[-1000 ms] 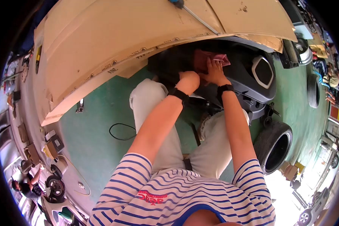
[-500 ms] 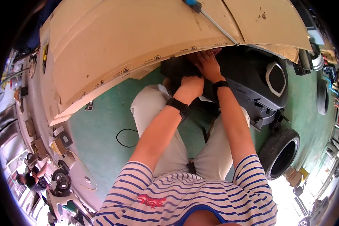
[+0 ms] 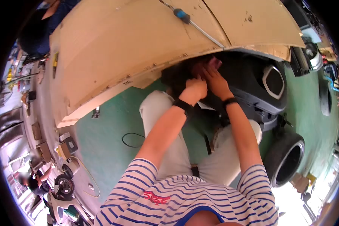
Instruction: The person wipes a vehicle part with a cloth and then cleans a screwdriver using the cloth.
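Observation:
My left hand (image 3: 195, 90) is closed in a fist against the dark plastic below the cardboard edge; whatever its fingers hold is hidden. Beside it my right hand (image 3: 217, 83) lies with fingers stretched over a dark red, flat piece (image 3: 214, 63), whose kind I cannot make out. Both hands are at a large black plastic part (image 3: 248, 77), which looks like a car bumper and has a light-rimmed, six-sided opening (image 3: 273, 82). Above them, on the cardboard (image 3: 113, 41), rests a corded tool (image 3: 182, 16) with a blue and black grip and a long metal shaft.
A tyre (image 3: 285, 160) stands right of my knees, and another tyre (image 3: 325, 98) is farther right. A thin black loop (image 3: 133, 139) lies on the green floor. At left are a yellow and black tool (image 3: 55, 64), small boxes (image 3: 66, 146) and a person beside a scooter wheel (image 3: 65, 187).
The view has shifted, showing more of the dark red piece and the corded tool. My hands sit slightly lower in view, and the right fingers are farther from the cardboard edge.

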